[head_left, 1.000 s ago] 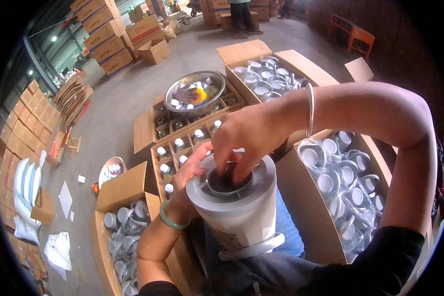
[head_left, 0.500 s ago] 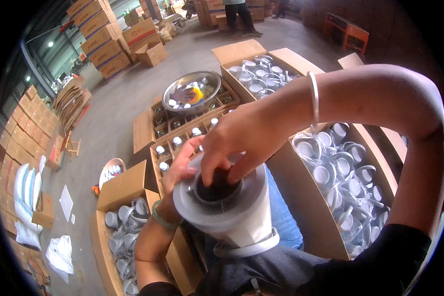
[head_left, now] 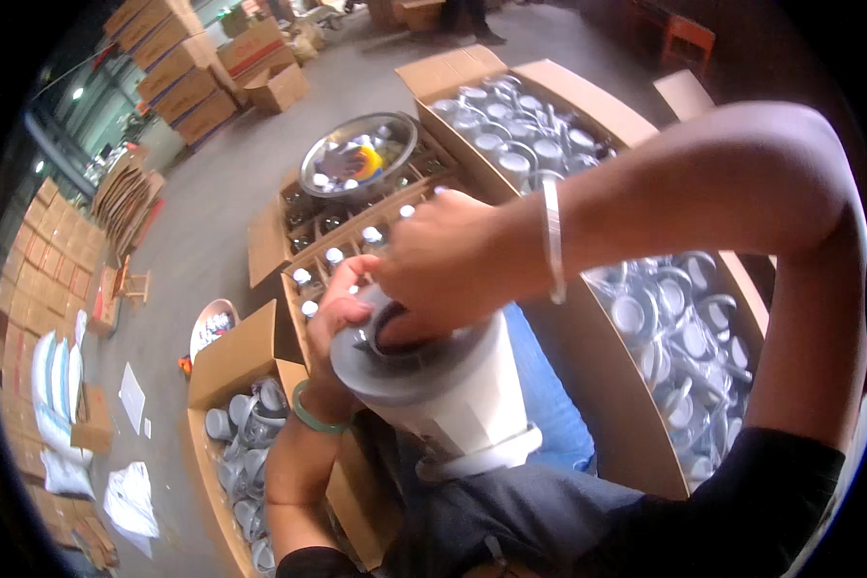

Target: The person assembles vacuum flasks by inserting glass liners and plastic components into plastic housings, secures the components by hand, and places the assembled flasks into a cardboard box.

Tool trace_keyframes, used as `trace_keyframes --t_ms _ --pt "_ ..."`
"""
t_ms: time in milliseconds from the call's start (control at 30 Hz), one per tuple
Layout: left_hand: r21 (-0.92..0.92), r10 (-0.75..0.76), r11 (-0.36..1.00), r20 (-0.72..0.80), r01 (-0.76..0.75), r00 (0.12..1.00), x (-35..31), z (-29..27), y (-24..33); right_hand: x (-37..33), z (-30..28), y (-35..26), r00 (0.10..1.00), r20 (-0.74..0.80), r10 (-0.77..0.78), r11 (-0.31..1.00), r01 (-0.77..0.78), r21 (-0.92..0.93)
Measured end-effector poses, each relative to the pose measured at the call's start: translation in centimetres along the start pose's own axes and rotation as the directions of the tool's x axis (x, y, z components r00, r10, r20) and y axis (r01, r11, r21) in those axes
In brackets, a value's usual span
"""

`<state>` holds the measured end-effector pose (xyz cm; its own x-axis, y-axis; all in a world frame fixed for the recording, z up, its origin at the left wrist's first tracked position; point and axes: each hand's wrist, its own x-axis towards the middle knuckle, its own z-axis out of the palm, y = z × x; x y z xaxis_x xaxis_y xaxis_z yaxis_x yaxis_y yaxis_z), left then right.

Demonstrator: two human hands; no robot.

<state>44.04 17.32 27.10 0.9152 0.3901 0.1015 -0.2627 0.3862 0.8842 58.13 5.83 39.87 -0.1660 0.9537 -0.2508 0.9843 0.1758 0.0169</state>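
Observation:
In front of my chest stands a white container with a broad grey top, tilted toward my left. It has a round, dark opening. My left hand grips the far left edge of the grey top, fingers bent around it. Over the opening, my right hand is closed, with its fingers curled down at the rim. Motion blurs it, and its fingertips are hidden, so what they hold cannot be made out.
Open cartons of clear-wrapped grey-lidded pieces stand at left, right and far right. Beyond my hands, a divided carton holds white-capped bottles. A metal basin rests on a carton of bottles. Stacked boxes stand farther back.
My right hand has pressed lower over the opening, its fingers now mostly out of sight. The container's top has tipped left, and my left hand stays on its edge. The whole view has shifted slightly.

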Motion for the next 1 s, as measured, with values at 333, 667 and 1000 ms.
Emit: trace_keyframes --t_ms 333,667,1000 --pt "0.138 0.013 0.99 -0.259 0.024 0.966 4.0 -4.5 -9.6 3.0 9.3 15.0 0.975 0.209 0.075 0.995 -0.085 0.041" --pt "0.086 -0.055 0.99 -0.501 0.113 0.864 10.7 -10.6 -12.4 13.0 10.7 11.5 0.945 0.261 0.199 0.622 -0.328 0.711" --pt "0.525 0.65 0.116 -0.682 0.843 0.335 -24.8 -31.4 -9.3 11.3 12.9 14.1 0.966 0.073 0.248 0.643 -0.221 0.733"
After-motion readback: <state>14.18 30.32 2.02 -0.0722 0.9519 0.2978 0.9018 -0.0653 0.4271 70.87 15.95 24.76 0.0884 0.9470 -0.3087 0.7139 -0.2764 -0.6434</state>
